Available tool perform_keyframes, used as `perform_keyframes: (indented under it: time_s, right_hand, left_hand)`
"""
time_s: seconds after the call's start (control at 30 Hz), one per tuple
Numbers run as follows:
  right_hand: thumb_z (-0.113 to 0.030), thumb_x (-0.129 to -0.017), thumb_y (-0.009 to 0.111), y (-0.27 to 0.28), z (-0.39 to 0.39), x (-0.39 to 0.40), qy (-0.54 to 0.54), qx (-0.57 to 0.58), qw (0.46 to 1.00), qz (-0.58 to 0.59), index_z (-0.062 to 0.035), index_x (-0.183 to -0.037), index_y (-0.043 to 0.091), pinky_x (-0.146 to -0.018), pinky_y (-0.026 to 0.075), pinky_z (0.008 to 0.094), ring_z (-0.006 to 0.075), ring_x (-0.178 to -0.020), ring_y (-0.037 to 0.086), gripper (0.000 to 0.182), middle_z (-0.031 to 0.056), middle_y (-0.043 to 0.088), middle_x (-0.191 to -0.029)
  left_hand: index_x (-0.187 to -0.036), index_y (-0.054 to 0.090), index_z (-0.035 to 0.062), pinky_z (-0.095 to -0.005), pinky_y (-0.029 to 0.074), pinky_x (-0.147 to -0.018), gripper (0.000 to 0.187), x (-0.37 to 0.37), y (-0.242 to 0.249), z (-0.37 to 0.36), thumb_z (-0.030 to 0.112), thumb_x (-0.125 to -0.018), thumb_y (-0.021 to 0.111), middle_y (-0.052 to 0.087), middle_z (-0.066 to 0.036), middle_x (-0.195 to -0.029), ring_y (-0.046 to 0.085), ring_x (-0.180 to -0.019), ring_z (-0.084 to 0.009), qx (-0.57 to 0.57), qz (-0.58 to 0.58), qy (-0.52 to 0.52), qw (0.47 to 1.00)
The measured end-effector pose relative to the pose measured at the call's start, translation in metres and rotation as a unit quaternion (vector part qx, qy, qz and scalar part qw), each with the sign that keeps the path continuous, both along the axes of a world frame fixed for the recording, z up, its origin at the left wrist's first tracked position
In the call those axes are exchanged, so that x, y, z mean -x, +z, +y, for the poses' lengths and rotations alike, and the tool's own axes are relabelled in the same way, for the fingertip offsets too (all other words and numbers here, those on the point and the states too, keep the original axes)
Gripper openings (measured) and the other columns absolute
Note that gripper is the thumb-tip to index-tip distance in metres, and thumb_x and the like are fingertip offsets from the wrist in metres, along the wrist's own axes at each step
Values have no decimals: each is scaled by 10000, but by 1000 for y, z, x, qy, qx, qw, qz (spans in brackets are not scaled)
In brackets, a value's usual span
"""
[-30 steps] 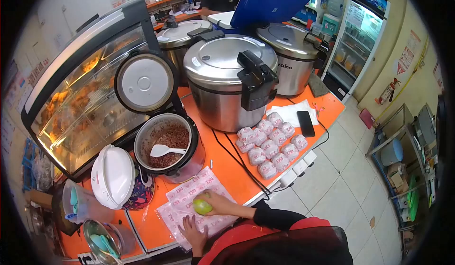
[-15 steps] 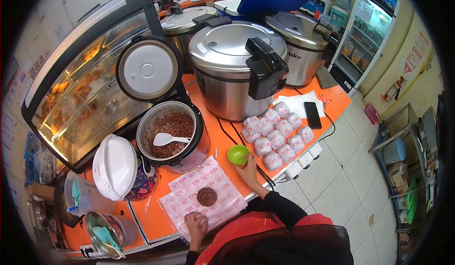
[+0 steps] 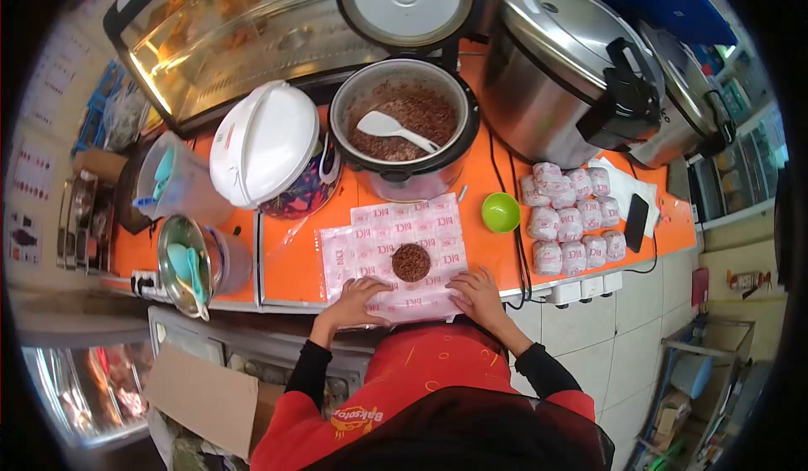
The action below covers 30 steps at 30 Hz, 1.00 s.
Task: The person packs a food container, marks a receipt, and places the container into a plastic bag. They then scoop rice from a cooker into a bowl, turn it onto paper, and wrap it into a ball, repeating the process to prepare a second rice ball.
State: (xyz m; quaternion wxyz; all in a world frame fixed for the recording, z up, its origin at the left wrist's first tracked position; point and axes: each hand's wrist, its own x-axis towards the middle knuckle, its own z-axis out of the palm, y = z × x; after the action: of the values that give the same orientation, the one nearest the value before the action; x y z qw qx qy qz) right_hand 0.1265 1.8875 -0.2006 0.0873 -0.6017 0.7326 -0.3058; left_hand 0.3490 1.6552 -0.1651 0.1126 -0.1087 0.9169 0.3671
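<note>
A round, flat-topped mound of reddish-brown rice (image 3: 411, 263) sits on overlapping sheets of pink-and-white printed wrapping paper (image 3: 362, 244). My left hand (image 3: 357, 301) rests on the paper's lower left part, fingers stretched out. At the lower right edge of the paper lies my right hand (image 3: 480, 296), its fingers apart and touching the sheet. Neither hand visibly holds anything. Beyond the right hand stands a small green bowl (image 3: 501, 212). Behind the paper, an uncovered rice cooker (image 3: 402, 176) contains the same rice, with a white rice paddle (image 3: 396, 128) lying in it.
Several wrapped rice portions (image 3: 569, 221) sit at the right, near a black phone (image 3: 637, 221). Large steel cookers (image 3: 539, 75) and a glass food display (image 3: 278, 42) stand behind. At the left are a white-lidded container (image 3: 265, 143) and tubs with turquoise utensils (image 3: 181, 260). Black cables (image 3: 519, 260) cross the counter.
My right hand has let go of the green bowl, now on the counter, and moved left to the paper's edge. The view has turned left and downward.
</note>
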Motion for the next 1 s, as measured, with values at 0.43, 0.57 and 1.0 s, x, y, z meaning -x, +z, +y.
perform_keyframes:
  time_s: [0.43, 0.57, 1.0]
  right_hand:
    - [-253, -740, 691, -30, -15, 7, 58, 3, 994, -96, -165, -892, 653, -850, 371, 366, 190, -968, 551, 180, -11, 617, -929]
    - [-233, -762, 669, -24, -22, 13, 58, -38, 990, -122, -133, -946, 644, -839, 401, 371, 223, -967, 559, 211, 28, 625, -952]
    - [-53, -757, 640, -9, -15, 6, -1, 48, 984, -174, -70, -941, 653, -768, 489, 327, 257, -882, 615, 186, 88, 636, -943]
  left_hand:
    - [-856, 644, 186, -448, 276, -855, 257, 1, -45, 9, 348, -678, 734, 527, -3, -975, 453, -1036, -223, 111, 138, 44, 983]
    - [-814, 654, 156, -431, 244, -883, 160, 1, -56, -2, 268, -716, 714, 575, 5, -915, 487, -990, -192, 14, 119, 93, 988]
    - [-1203, 518, 185, -449, 131, -1056, 618, -3, -14, -8, 406, -672, 744, 518, -31, -1204, 373, -1220, -248, -100, 11, 16, 995]
